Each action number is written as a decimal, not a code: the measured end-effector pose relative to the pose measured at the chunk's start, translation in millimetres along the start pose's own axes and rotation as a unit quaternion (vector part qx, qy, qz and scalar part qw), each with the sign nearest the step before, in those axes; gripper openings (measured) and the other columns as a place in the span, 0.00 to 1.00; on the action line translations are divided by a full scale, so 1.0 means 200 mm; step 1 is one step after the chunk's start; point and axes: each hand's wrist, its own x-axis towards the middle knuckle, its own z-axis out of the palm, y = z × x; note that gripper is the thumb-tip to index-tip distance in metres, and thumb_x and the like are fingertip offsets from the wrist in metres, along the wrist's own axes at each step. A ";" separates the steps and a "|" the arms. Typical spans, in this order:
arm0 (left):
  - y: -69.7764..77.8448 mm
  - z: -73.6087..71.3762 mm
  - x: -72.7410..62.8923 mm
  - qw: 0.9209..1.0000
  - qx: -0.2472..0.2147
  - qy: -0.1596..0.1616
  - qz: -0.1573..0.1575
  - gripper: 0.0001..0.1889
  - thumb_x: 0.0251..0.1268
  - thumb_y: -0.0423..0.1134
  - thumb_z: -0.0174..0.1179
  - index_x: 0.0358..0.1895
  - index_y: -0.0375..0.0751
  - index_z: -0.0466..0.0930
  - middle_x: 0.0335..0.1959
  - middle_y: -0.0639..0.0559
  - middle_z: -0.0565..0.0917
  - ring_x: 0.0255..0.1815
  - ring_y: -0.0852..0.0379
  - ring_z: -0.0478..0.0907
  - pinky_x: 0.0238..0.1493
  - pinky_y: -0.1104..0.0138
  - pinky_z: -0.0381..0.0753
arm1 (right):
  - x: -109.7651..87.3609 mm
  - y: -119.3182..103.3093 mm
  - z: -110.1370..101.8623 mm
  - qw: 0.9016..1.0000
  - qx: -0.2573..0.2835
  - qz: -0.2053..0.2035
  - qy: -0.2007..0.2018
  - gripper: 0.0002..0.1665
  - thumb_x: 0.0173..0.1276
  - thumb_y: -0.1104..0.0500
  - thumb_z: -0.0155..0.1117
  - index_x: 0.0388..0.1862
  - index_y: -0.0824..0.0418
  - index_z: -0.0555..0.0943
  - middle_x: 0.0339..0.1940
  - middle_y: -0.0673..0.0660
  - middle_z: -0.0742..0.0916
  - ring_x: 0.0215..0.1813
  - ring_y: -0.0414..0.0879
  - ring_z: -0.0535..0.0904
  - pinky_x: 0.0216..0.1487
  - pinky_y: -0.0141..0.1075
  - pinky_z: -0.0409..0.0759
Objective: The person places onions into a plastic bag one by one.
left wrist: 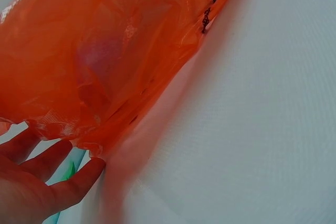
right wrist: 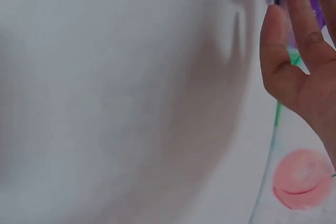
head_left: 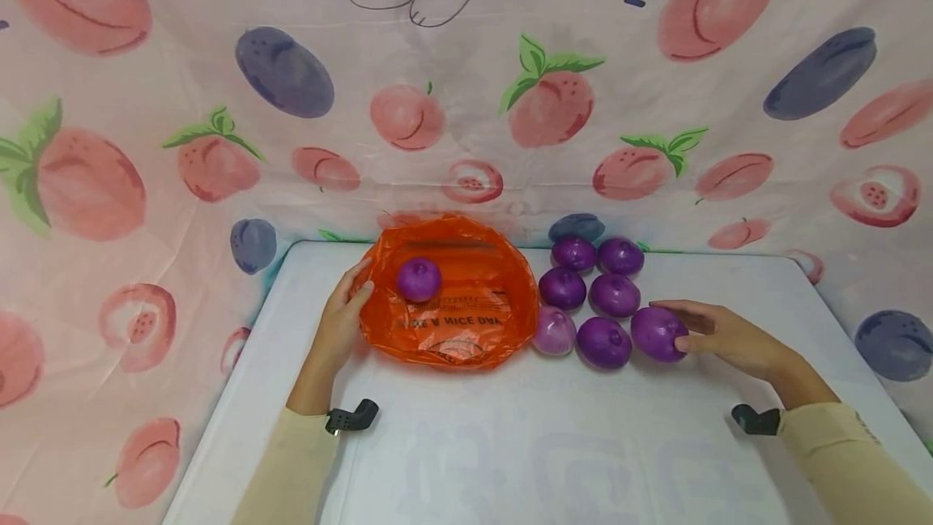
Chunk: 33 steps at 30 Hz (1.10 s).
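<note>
An orange plastic bag [head_left: 477, 347] lies spread open on the table, with one red onion [head_left: 419, 279] inside it. At the bag's left rim, my left hand [head_left: 342, 310] holds the plastic with thumb and fingers; in the left wrist view the fingertips [left wrist: 94, 169] meet the crumpled edge. My right hand [head_left: 729, 339] grips another red onion [head_left: 658, 335] between thumb and fingers, at the right end of the nearest row. Most of that onion lies outside the right wrist view, where my right hand [right wrist: 307, 72] shows at the upper right.
Several red onions [head_left: 615, 296] stand in close rows right of the bag. A paler one [head_left: 554, 331] sits against the bag's right rim. Behind the white table [head_left: 510, 444] hangs a fruit-print cloth [head_left: 466, 120]. A dark wrist device [head_left: 353, 416] is on each forearm.
</note>
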 end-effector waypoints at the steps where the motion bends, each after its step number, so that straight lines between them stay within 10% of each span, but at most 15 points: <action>1: 0.00 0.00 0.00 1.000 -0.001 0.000 0.001 0.28 0.82 0.53 0.47 0.80 0.62 0.59 0.82 0.60 0.59 0.83 0.53 0.53 0.81 0.49 0.59 | 0.00 -0.01 0.00 1.000 0.001 -0.001 0.001 0.34 0.74 0.64 0.61 0.77 0.58 0.68 0.65 0.27 0.77 0.64 0.20 0.72 0.56 0.26 0.80; 33: 0.01 0.00 0.00 1.000 0.000 0.001 -0.004 0.28 0.81 0.54 0.48 0.80 0.62 0.59 0.82 0.58 0.58 0.83 0.52 0.53 0.81 0.48 0.59 | 0.21 -0.27 0.08 0.999 0.009 -0.039 0.024 0.32 0.74 0.62 0.60 0.76 0.53 0.70 0.66 0.38 0.80 0.64 0.29 0.77 0.55 0.35 0.84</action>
